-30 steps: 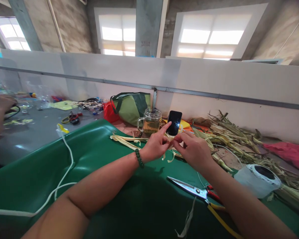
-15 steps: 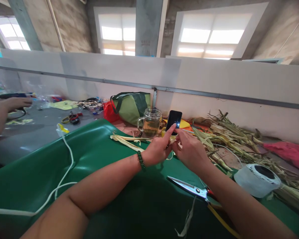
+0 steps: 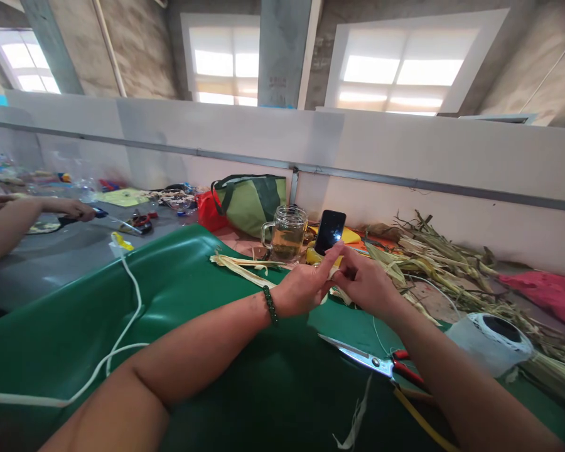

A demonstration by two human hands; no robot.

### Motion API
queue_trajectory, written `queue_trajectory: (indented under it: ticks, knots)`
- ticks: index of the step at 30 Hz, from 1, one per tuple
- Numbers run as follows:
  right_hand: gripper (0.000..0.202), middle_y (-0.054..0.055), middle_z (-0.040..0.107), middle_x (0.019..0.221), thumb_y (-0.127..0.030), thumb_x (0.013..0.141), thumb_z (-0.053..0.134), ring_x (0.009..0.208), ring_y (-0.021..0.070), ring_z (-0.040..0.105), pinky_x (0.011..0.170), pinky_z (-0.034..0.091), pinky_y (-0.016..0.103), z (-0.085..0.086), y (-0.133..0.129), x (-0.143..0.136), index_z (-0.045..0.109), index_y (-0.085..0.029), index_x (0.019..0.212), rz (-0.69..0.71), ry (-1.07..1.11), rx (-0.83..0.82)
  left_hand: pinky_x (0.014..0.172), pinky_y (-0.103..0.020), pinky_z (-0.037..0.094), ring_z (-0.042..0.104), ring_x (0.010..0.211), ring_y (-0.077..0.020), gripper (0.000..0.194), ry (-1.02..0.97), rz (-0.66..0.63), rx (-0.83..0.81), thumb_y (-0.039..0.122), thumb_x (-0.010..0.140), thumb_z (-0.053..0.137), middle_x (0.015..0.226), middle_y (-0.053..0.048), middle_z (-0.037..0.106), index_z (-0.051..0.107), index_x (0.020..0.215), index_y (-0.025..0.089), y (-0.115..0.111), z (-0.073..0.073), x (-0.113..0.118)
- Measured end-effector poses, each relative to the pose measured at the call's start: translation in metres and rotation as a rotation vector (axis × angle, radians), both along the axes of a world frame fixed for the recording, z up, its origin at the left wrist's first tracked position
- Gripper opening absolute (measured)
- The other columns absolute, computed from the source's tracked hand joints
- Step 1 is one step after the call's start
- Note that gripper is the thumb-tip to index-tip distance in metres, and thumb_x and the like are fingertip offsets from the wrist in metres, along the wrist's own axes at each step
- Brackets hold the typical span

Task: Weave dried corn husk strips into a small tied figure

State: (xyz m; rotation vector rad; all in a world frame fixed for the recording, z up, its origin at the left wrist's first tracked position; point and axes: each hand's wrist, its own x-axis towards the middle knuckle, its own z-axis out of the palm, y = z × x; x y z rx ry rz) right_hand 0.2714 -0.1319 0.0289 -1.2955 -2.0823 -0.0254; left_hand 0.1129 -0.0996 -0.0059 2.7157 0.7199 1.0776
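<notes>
My left hand, with a dark green bead bracelet at its wrist, is closed on a pale piece of corn husk. My right hand pinches the same piece from the other side, so the hands nearly meet. Fingers cover most of the husk. Just behind them a dark phone leans upright. Left of the phone stands a glass mug of yellowish liquid. Pale husk strips lie beyond my left wrist. Scissors with red handles rest near my right forearm.
A green mat covers the table, with a white cable across its left side. At right are a spool of white thread and a heap of dry husks. A green bag stands behind. Far left, a co-worker's hand holds a blue-handled tool.
My right hand has shifted slightly right and its fingers have curled in. My hands stay together at the husk. The co-worker's hand has moved right and now holds a tool.
</notes>
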Motion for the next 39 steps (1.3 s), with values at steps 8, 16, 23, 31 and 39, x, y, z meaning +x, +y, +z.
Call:
queue_trajectory:
  ticks: [8,16,23,31,39]
  knots:
    - [0.02,0.002,0.062,0.059,-0.011,0.08,0.045,0.056,0.0145,0.055,0.053,0.034,0.025,-0.008,-0.006,-0.008,0.061,-0.019,0.069,-0.063,-0.294,0.626,0.053,-0.019,0.035,0.045,0.051,-0.0104,0.074,-0.185,-0.073,-0.2,0.024,0.084,0.045,0.061,0.003,0.056,0.01,0.147,0.007,-0.001,0.006,-0.003]
    - [0.017,0.004,0.069,0.067,-0.015,0.075,0.051,0.061,0.0161,0.061,0.06,0.047,0.027,0.004,-0.013,-0.005,0.067,-0.019,0.07,0.069,-0.118,0.306,0.055,-0.02,0.034,0.042,0.051,-0.0106,0.075,-0.192,-0.091,-0.284,0.025,0.083,0.048,0.058,0.004,0.057,0.01,0.146,0.008,-0.004,0.011,-0.003]
    - [0.024,0.006,0.074,0.083,-0.026,0.081,0.05,0.074,0.0196,0.068,0.07,0.052,0.033,0.016,-0.018,0.0,0.073,-0.02,0.086,0.035,0.011,0.254,0.051,-0.02,0.027,0.033,0.05,-0.0085,0.039,-0.043,-0.052,-0.309,0.021,0.078,0.055,0.052,0.009,0.04,0.054,0.115,0.008,0.001,0.007,0.001]
    - [0.013,0.003,0.073,0.077,-0.032,0.073,0.068,0.071,0.0195,0.067,0.069,0.055,0.035,0.011,-0.01,0.0,0.074,-0.022,0.08,0.011,0.613,0.232,0.051,-0.02,0.025,0.029,0.052,-0.006,0.024,0.13,-0.255,-0.354,0.014,0.077,0.054,0.051,0.006,0.037,0.046,0.054,0.014,-0.007,0.003,0.006]
    - [0.04,0.006,0.071,0.095,-0.049,0.075,0.062,0.081,0.0189,0.066,0.069,0.054,0.031,0.022,-0.003,0.013,0.068,-0.022,0.104,0.064,0.687,0.079,0.056,-0.019,0.037,0.05,0.058,-0.009,0.03,-0.127,-0.343,-0.752,0.039,0.074,0.065,0.061,-0.001,0.061,0.065,0.068,0.009,0.005,0.011,0.0]
